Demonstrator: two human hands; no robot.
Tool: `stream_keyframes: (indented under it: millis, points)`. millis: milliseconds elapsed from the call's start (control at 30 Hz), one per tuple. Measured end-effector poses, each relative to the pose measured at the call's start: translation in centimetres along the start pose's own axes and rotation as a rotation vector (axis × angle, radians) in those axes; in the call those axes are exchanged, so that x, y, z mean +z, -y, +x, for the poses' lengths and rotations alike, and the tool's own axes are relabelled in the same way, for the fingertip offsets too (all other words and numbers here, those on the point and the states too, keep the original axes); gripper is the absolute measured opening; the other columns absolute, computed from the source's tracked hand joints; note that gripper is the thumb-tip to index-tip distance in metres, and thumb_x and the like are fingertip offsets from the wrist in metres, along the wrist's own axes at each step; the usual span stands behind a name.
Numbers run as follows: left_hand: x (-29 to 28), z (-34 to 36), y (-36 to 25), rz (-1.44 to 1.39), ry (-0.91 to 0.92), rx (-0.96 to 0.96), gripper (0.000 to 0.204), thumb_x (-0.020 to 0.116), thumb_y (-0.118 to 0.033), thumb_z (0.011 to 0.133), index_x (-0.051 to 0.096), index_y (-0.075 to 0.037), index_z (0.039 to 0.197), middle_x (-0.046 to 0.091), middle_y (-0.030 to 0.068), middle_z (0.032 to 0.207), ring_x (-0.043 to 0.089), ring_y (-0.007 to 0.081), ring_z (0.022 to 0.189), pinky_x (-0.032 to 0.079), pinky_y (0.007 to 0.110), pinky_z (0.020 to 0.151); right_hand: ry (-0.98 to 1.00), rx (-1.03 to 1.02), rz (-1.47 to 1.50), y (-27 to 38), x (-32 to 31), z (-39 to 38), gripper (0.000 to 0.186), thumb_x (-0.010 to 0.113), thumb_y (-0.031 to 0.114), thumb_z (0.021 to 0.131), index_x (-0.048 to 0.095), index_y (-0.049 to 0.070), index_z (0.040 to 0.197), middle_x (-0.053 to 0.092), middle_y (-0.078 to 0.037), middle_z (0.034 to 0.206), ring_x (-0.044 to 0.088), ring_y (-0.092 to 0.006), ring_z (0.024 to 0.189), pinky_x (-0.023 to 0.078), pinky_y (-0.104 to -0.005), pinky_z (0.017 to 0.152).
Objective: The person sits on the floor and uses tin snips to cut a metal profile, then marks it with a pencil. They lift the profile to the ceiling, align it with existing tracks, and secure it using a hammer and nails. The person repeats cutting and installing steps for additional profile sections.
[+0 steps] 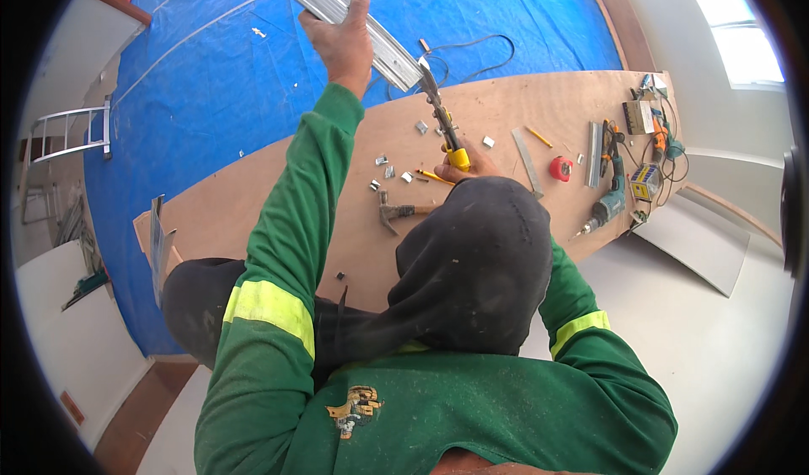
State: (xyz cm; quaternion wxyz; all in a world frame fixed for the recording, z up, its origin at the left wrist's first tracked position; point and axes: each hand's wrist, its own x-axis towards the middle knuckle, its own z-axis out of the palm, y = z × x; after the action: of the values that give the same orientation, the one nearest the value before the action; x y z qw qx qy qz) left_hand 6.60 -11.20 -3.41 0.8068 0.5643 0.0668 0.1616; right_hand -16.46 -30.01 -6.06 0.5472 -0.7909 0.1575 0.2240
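While the left grip (pixel 344 47) clasps a metal channel (pixel 386 52) at upper centre, apparently steadying its end, the partly hidden right grip (pixel 474 166) wraps the yellow-handled snips (pixel 439 118).

Daylight glares nearly white from a window (pixel 746 53) beyond the right end of the plywood board (pixel 522 108), which is brightly lit; left of the board, edges bow and detail seems softer.

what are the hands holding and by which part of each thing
The left hand holds the metal channel a little back from its near end; the right hand holds the snips by the yellow handles.
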Motion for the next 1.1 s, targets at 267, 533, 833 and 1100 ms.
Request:
stream_keyframes:
  millis: [267,533,833,1100]
  points:
    - [-0.3,0.4,0.9,-0.001,-0.013,-0.005,0.073,0.086,-0.015,0.090,0.037,0.007,0.140,0.055,0.0185,0.123,0.061,0.0243,0.111,0.053,0.038,0.099,0.021,0.137,-0.128,2.0,0.3,-0.3,0.044,0.087,0.037,0.094,0.061,0.010,0.116,0.064,-0.007,0.101,0.062,-0.0211,0.100,0.048,-0.0407,0.091]
    - [-0.5,0.6,1.1,-0.052,-0.017,-0.004,0.077,0.085,-0.014,0.090,0.034,0.007,0.144,0.056,0.0199,0.126,0.061,0.0247,0.114,0.053,0.038,0.101,-0.025,0.095,-0.092,1.3,0.7,-0.4,0.052,0.088,0.036,0.091,0.060,0.009,0.126,0.065,-0.006,0.104,0.062,-0.0215,0.101,0.048,-0.0401,0.091]
    - [-0.7,0.9,1.4,0.033,-0.030,0.016,0.074,0.085,-0.014,0.090,0.036,0.006,0.142,0.056,0.0185,0.123,0.061,0.0240,0.111,0.054,0.037,0.098,0.010,0.076,-0.067,0.2,-0.2,0.4,0.049,0.087,0.036,0.091,0.060,0.007,0.119,0.061,-0.004,0.100,0.060,-0.0184,0.096,0.047,-0.0366,0.088]
    - [-0.1,0.2,0.8,0.040,0.003,-0.004,0.068,0.085,-0.016,0.090,0.039,0.004,0.135,0.056,0.0183,0.120,0.061,0.0237,0.106,0.054,0.040,0.095,0.011,0.034,-0.091,-0.3,-0.3,0.7,0.046,0.084,0.038,0.094,0.060,0.006,0.116,0.067,-0.011,0.096,0.066,-0.0246,0.093,0.050,-0.0417,0.085]
